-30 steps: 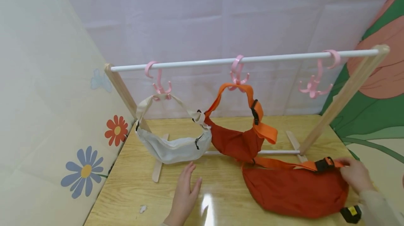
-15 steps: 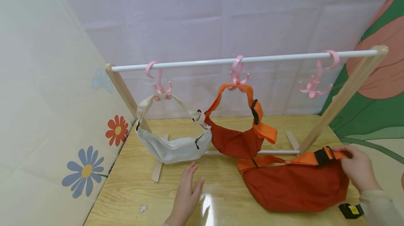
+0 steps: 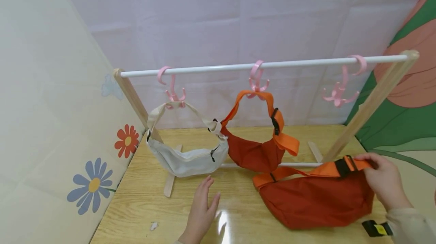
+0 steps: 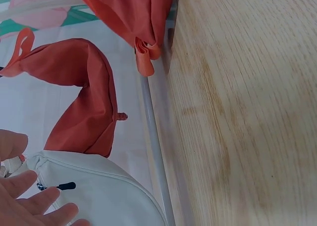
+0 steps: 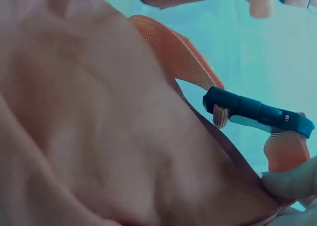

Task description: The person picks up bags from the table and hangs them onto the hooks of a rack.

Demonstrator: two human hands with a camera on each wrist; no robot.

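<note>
My right hand (image 3: 385, 179) pinches the right end of a red waist bag (image 3: 316, 202), where its orange strap and black buckle (image 3: 344, 166) sit. The bag hangs tilted close over the table. In the right wrist view, the thumb (image 5: 292, 181) presses on the corner by the buckle (image 5: 257, 112). My left hand (image 3: 201, 212) is over the table with fingers spread, holding nothing, just in front of a white waist bag (image 3: 194, 162). That one hangs by its strap from a pink hook (image 3: 173, 94). A second red waist bag (image 3: 253, 153) hangs from the middle pink hook (image 3: 257, 81).
A white rail (image 3: 211, 68) runs between wooden posts, with a lower bar (image 3: 299, 164) near the table (image 3: 143, 202). On the right, a pink hook (image 3: 338, 94) carries nothing. A black strap with a yellow label (image 3: 377, 229) is by the right wrist.
My right hand has moved up and slightly left, raising the strap end of the red waist bag and shifting the bag a little left. The left hand stays almost still.
</note>
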